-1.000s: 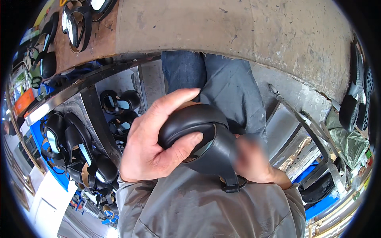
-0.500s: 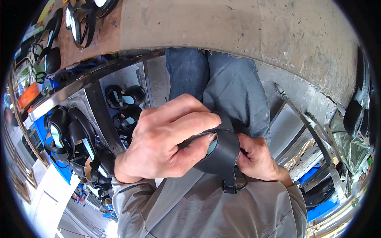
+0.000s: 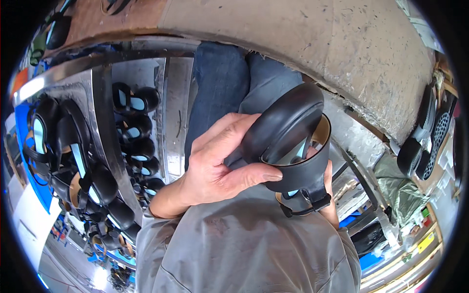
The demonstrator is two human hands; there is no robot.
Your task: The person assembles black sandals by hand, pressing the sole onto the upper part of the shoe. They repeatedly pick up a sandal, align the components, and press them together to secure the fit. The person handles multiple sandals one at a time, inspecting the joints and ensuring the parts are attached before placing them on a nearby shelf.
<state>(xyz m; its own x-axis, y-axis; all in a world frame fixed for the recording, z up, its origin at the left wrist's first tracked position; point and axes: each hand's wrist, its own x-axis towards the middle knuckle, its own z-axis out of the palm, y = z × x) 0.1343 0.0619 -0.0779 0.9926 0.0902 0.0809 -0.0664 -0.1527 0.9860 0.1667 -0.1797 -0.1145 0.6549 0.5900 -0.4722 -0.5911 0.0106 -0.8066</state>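
A black sandal (image 3: 288,117) with a rounded closed toe, pale blue insole and tan-lined strap is held tilted above my lap. Around the front of it, my left hand (image 3: 215,168) is closed, with the thumb pressed on the near edge of the upper and the fingers behind the toe. My right hand (image 3: 332,207) grips the sandal from the far right side. Most of that hand is hidden behind the strap, though a fingertip shows through the opening. A small black buckle strap (image 3: 312,202) hangs at the lower end.
A worn tan workbench (image 3: 293,34) spans the top, beyond my knees. At left, black sandals (image 3: 83,161) pile up beside a blue crate (image 3: 29,151), with several more on a metal shelf (image 3: 105,127). Dark soles (image 3: 432,136) and green crumpled sheeting (image 3: 400,183) are at right.
The sandal has been turned so its rounded toe points up and away, and raised to the right. My left hand has shifted from the strap opening to the toe; the view has also turned.
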